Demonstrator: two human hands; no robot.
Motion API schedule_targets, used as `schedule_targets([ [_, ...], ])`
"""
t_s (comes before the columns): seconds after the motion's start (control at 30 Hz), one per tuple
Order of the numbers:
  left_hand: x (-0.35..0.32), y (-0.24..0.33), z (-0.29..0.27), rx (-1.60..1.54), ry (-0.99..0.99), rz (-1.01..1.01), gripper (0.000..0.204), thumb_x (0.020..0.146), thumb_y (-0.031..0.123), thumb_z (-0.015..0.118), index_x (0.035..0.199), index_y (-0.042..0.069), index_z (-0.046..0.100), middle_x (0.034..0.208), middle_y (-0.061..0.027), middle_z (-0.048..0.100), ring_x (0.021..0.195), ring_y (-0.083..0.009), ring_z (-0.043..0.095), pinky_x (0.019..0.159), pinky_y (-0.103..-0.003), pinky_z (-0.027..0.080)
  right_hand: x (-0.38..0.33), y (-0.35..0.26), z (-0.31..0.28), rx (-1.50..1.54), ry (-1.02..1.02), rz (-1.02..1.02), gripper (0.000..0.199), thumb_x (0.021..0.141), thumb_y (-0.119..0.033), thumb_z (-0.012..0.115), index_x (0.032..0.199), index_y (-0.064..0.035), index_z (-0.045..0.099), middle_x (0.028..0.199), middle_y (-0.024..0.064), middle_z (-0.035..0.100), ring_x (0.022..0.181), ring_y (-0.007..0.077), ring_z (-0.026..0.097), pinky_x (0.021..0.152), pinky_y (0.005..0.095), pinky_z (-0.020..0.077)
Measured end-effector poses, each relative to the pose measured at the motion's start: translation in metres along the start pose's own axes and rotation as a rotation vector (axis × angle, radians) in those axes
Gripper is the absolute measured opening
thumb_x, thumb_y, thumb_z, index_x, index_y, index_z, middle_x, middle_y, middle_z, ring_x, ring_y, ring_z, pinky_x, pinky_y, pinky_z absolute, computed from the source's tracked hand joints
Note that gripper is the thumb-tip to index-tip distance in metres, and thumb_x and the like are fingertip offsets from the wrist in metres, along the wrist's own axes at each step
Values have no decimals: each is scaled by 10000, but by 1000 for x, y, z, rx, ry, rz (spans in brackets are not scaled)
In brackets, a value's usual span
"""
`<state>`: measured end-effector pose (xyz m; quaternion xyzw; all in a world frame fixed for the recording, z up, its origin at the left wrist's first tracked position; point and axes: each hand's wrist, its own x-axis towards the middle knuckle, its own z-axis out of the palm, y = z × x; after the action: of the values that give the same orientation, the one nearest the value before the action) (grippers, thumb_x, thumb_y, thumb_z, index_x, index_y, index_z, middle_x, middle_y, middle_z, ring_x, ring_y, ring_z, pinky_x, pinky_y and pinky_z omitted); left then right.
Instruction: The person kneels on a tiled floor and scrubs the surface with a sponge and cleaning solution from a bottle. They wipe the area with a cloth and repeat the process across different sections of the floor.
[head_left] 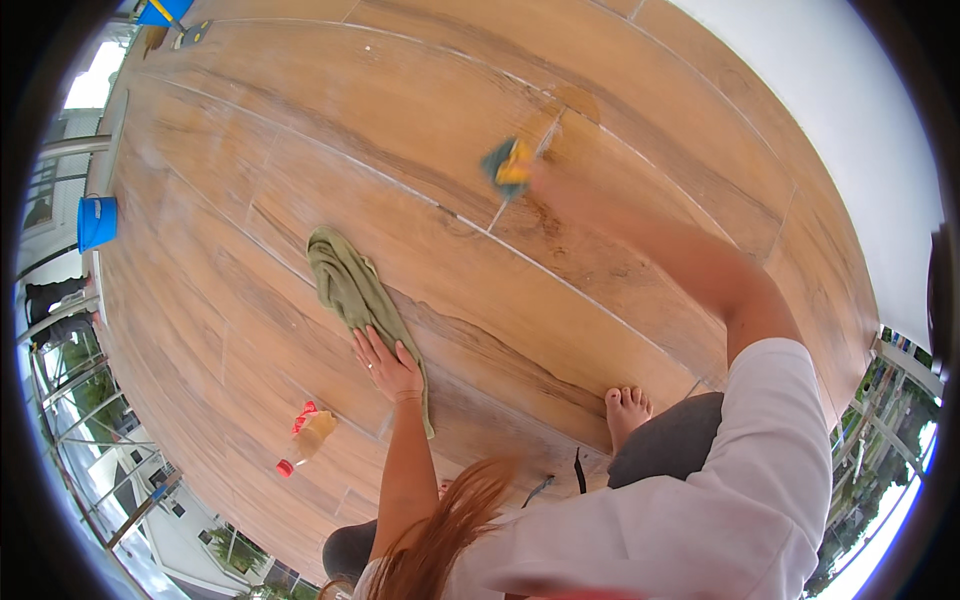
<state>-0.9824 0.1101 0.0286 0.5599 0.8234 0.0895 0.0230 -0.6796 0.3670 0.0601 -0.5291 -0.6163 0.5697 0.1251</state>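
My left hand (390, 367) lies flat with fingers spread on a folded olive-green cloth (345, 275), pressing it against the wood-look tile floor (250, 330). Farther off and to the right, my right hand (538, 180) is closed on a green-and-yellow scrubber (506, 168). Motion smears both that hand and the scrubber, so its exact kind cannot be made out. It is by a pale grout line, close to a darker wet patch (577, 103). A small clear plastic bottle (313, 432) with a red cap and yellowish liquid lies on its side, left of my left forearm.
A blue bucket (97, 222) stands at the left edge of the floor, near a railing (75, 385). Another blue container (163, 11) and a long-handled tool (190, 34) are at the far left. A white wall (840, 110) borders the right. My bare foot (628, 412) is near the front.
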Motion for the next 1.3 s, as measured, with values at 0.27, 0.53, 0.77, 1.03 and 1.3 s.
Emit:
schedule_targets([
  [0.27, 0, -7, 0, 28, -5, -18, 557, 866, 282, 408, 1345, 36, 269, 1407, -185, 211, 1287, -372, 207, 1049, -482, 175, -15, -35, 7, -492, 233, -63, 358, 944, -316, 298, 1221, -162, 465, 1139, 129, 535, 1064, 267, 504, 864, 399, 394],
  [0.53, 1, -7, 4, -10, 18, 24, 553, 866, 279, 408, 1339, 24, 279, 1401, -200, 217, 1275, -388, 221, 1043, -488, 183, 53, -43, -97, -254, -197, 440, 364, 918, -229, 387, 1277, -166, 410, 1079, 173, 551, 989, 247, 535, 821, 377, 412],
  [0.77, 4, 2, 1, 10, 27, 35, 551, 866, 290, 410, 1332, 18, 296, 1391, -203, 241, 1261, -387, 256, 1034, -500, 197, 9, 15, -40, -643, 71, -19, 391, 911, -185, 405, 1296, -247, 373, 882, 139, 605, 740, 229, 596, 667, 373, 458],
  [1.03, 4, -3, 2, 3, 27, 42, 555, 867, 290, 407, 1336, 19, 284, 1398, -204, 221, 1277, -392, 220, 1038, -502, 183, 0, 6, -11, -505, -23, -89, 388, 891, -124, 398, 1279, -141, 392, 783, 111, 578, 679, 228, 573, 613, 370, 452],
  [1.3, 5, -3, 3, 7, 16, 33, 555, 869, 296, 398, 1336, 20, 281, 1400, -200, 218, 1281, -390, 209, 1037, -501, 185, 28, -2, -46, -644, 180, -11, 366, 904, -140, 376, 1269, -154, 400, 787, 121, 584, 685, 242, 580, 575, 377, 443],
])
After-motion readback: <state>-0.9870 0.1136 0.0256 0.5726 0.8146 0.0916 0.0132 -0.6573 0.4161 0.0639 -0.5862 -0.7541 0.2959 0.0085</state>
